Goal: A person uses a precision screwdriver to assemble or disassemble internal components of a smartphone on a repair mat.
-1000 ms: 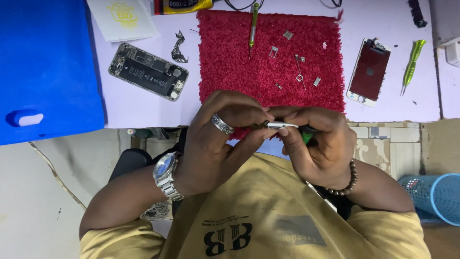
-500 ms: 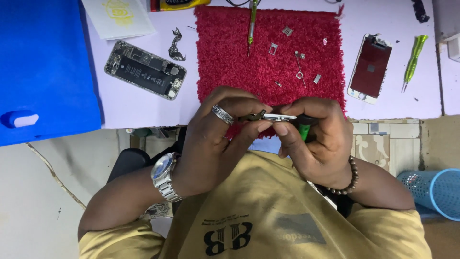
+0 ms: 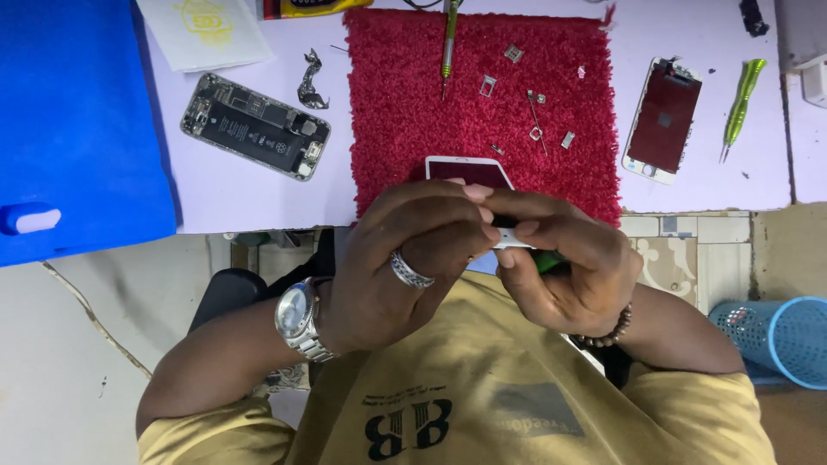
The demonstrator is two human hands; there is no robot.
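My left hand point(image 3: 405, 258), with a ring and a metal wristwatch, and my right hand point(image 3: 568, 267), with a bead bracelet, meet in front of my chest at the table's near edge. Their fingertips pinch a small white part point(image 3: 510, 238) between them. A green tool handle point(image 3: 548, 261) shows inside my right hand's curled fingers. Just beyond my knuckles a white-framed phone panel point(image 3: 469, 168) lies at the near edge of the red fuzzy mat point(image 3: 405, 112); my hands hide its lower part.
Several small metal parts point(image 3: 534, 112) and a green screwdriver point(image 3: 449, 39) lie on the mat. An opened phone body point(image 3: 254, 127) sits left of it, a phone screen point(image 3: 662, 119) and another green screwdriver point(image 3: 741, 103) right. A blue case point(image 3: 77, 120) lies far left, a blue basket point(image 3: 780, 340) on the floor.
My hands have closed tighter together and sit lower in view. The white-framed panel now shows beyond them. The thin silver piece between my fingers is replaced in view by a small white part.
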